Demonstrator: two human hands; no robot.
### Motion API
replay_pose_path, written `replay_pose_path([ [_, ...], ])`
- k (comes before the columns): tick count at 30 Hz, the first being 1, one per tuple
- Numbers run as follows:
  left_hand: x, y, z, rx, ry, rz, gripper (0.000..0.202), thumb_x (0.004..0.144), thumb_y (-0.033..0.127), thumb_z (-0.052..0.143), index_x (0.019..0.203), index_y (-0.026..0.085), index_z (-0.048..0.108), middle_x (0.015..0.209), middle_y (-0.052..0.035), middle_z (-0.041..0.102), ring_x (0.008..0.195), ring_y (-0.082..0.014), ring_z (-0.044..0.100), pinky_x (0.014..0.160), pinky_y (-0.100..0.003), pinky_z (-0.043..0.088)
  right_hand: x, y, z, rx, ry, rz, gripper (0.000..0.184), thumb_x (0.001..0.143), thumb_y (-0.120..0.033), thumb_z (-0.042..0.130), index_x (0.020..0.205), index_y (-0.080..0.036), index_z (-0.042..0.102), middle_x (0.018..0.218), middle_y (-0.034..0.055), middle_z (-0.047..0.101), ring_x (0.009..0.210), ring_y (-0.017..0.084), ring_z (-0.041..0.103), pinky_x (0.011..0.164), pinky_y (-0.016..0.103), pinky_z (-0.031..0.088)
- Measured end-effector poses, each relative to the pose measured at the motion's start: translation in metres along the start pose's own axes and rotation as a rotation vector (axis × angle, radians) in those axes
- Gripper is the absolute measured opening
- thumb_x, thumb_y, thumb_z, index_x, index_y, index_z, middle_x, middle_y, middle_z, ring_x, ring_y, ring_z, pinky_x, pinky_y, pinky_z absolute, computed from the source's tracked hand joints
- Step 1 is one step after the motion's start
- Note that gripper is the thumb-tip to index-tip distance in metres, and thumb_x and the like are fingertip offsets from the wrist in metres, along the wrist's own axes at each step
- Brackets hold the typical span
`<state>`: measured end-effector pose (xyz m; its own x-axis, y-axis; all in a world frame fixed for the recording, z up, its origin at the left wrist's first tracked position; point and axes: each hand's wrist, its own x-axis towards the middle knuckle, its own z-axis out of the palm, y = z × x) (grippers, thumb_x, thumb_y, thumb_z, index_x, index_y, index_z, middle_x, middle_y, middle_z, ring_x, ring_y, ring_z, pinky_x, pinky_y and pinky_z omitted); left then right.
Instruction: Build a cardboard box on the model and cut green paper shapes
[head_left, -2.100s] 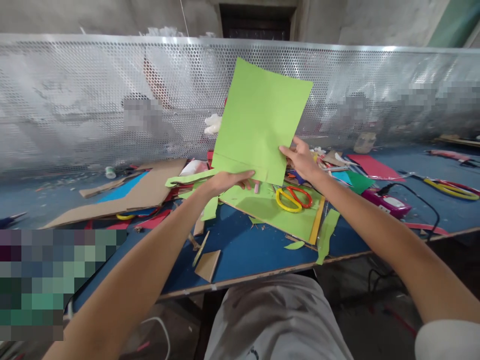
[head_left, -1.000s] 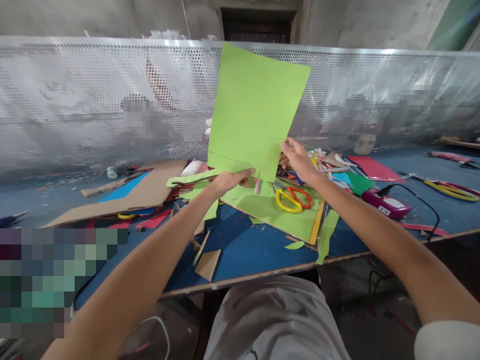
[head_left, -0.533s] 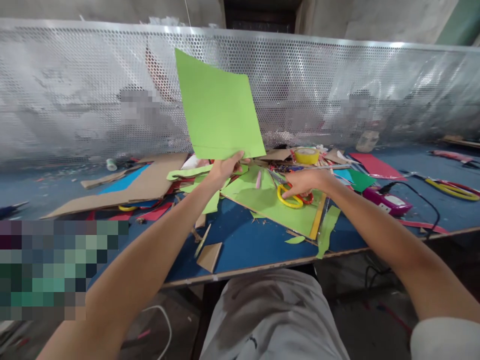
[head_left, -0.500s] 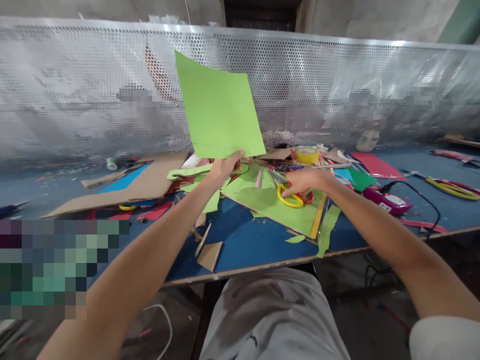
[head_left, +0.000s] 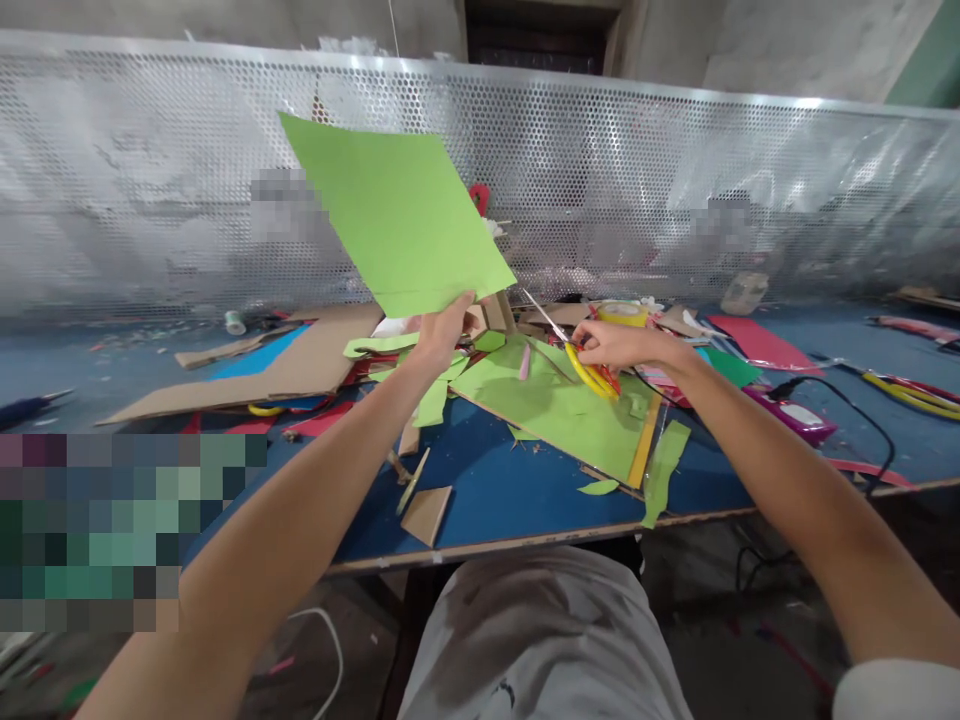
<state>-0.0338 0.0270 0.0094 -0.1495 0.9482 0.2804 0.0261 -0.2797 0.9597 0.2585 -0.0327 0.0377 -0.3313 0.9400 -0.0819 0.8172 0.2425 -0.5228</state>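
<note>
My left hand (head_left: pixel 441 334) pinches the lower edge of a light green paper sheet (head_left: pixel 394 215) and holds it up, tilted to the left, above the blue table (head_left: pixel 487 490). My right hand (head_left: pixel 616 347) is closed on the yellow and red handles of a pair of scissors (head_left: pixel 587 366), lifted off the table with the blades pointing up and left towards the sheet. Under both hands lies a larger green sheet on cardboard (head_left: pixel 570 420) with green scraps around it.
A perforated metal screen (head_left: pixel 675 190) runs along the table's far side. A cardboard piece (head_left: pixel 285 365), a yellow tape roll (head_left: pixel 621 313), red paper (head_left: pixel 750 340), a pink device with a black cable (head_left: pixel 802 415) and a small cardboard scrap (head_left: pixel 424 514) lie about.
My right hand let go of the green sheet, dropped onto the scissors and picked them up. My left hand swung the sheet to the left and tilted it.
</note>
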Motion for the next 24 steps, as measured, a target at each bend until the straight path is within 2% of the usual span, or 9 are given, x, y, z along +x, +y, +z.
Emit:
replay_pose_path([
  [4,0.003,0.001,-0.001,-0.072,0.044,0.010,0.022,0.092,0.030,0.061,0.080,0.020,0.076,0.061,-0.0009,0.061,0.059,-0.0130,0.055,0.063,-0.026,0.046,-0.002,-0.005,0.010,0.203,-0.012,-0.135,0.047,0.089,-0.043,0.077,0.123,-0.022,0.053,0.092,0.0055,0.072,0.064,0.018,0.064,0.052,0.029,0.049],
  [7,0.004,0.002,-0.002,-0.076,0.043,-0.004,0.026,0.096,0.036,0.060,0.090,0.021,0.079,0.060,0.0009,0.058,0.059,-0.0124,0.054,0.065,-0.026,0.046,-0.004,-0.012,0.026,0.263,0.008,-0.212,0.045,0.091,-0.048,0.078,0.115,-0.022,0.049,0.080,-0.0006,0.064,0.063,0.016,0.060,0.054,0.028,0.048],
  [10,0.001,0.003,-0.003,-0.015,0.043,-0.025,0.030,0.097,0.045,0.060,0.096,0.023,0.080,0.062,0.0021,0.058,0.059,-0.0122,0.053,0.064,-0.027,0.044,-0.008,-0.018,0.038,0.290,0.026,-0.305,0.040,0.100,-0.059,0.065,0.105,-0.025,0.046,0.069,-0.0061,0.050,0.055,0.013,0.048,0.051,0.026,0.044],
  [12,-0.002,0.004,-0.002,0.036,0.047,-0.032,0.035,0.097,0.052,0.059,0.099,0.024,0.081,0.063,0.0020,0.059,0.058,-0.0131,0.053,0.063,-0.028,0.043,-0.010,-0.021,0.044,0.268,0.013,-0.348,0.041,0.102,-0.065,0.058,0.104,-0.026,0.045,0.068,-0.0061,0.048,0.052,0.013,0.044,0.048,0.026,0.041],
  [16,-0.008,0.003,0.003,0.083,0.059,0.019,0.042,0.097,0.059,0.057,0.097,0.024,0.080,0.065,0.0002,0.063,0.063,-0.0161,0.057,0.065,-0.030,0.044,-0.013,-0.028,0.052,0.255,-0.001,-0.373,0.044,0.102,-0.070,0.054,0.099,-0.027,0.044,0.069,-0.0040,0.050,0.054,0.015,0.044,0.049,0.028,0.040],
  [21,-0.013,-0.001,0.010,0.129,0.046,-0.004,0.048,0.097,0.065,0.055,0.099,0.024,0.080,0.069,-0.0016,0.067,0.062,-0.0172,0.057,0.063,-0.031,0.042,-0.012,-0.032,0.062,0.217,0.085,-0.377,0.048,0.102,-0.075,0.049,0.106,-0.027,0.047,0.074,-0.0032,0.052,0.058,0.016,0.048,0.053,0.028,0.040],
  [24,-0.017,0.000,0.013,0.173,0.018,0.018,0.050,0.096,0.068,0.056,0.100,0.025,0.081,0.071,-0.0021,0.070,0.067,-0.0183,0.061,0.067,-0.031,0.045,-0.009,-0.031,0.066,0.210,0.112,-0.404,0.052,0.102,-0.077,0.044,0.106,-0.026,0.048,0.077,-0.0026,0.052,0.059,0.015,0.049,0.054,0.028,0.041],
])
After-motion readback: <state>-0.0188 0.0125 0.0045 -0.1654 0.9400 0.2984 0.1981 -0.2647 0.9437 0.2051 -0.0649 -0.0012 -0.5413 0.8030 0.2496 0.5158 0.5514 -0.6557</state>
